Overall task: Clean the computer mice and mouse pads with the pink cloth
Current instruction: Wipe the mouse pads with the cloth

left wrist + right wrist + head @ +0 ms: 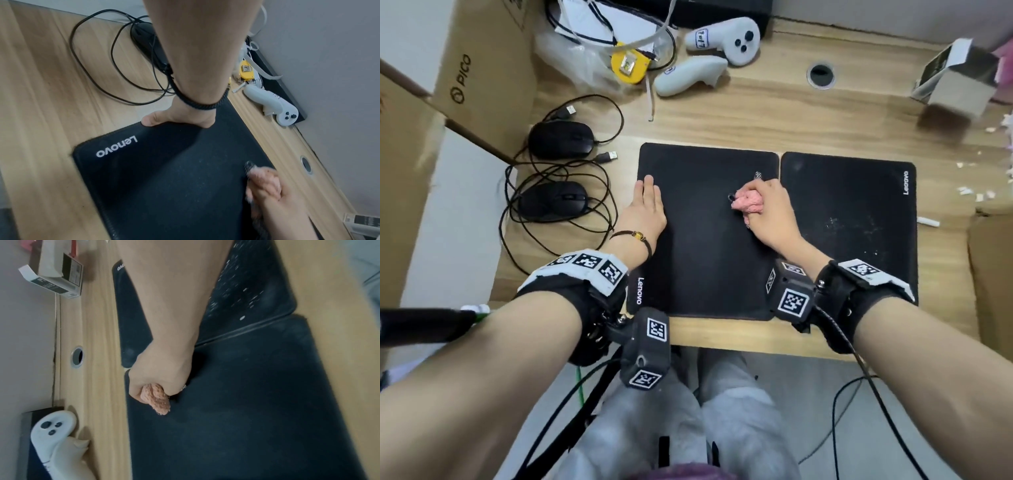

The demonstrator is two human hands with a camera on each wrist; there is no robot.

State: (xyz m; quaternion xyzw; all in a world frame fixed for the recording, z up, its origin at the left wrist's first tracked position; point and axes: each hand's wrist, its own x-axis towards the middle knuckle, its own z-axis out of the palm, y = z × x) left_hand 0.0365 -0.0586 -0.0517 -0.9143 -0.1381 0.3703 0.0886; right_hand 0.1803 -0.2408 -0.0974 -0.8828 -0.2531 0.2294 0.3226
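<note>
Two black Lenovo mouse pads lie side by side on the wooden desk. On the left pad (705,240) (164,178) (236,410) my left hand (645,205) (179,118) lies flat at its left edge, fingers straight. My right hand (767,209) (156,374) grips the bunched pink cloth (748,202) (157,400) (265,178) against the same pad's right part. The right pad (849,226) (246,293) carries white specks. Two black wired mice (561,139) (553,200) sit left of the pads among tangled cables.
Two white controllers (722,42) (690,75) and a yellow tape measure (628,65) lie at the back. A PICO cardboard box (479,78) stands far left, a small open box (959,75) far right. A cable hole (821,74) is in the desk. White scraps lie at the right edge.
</note>
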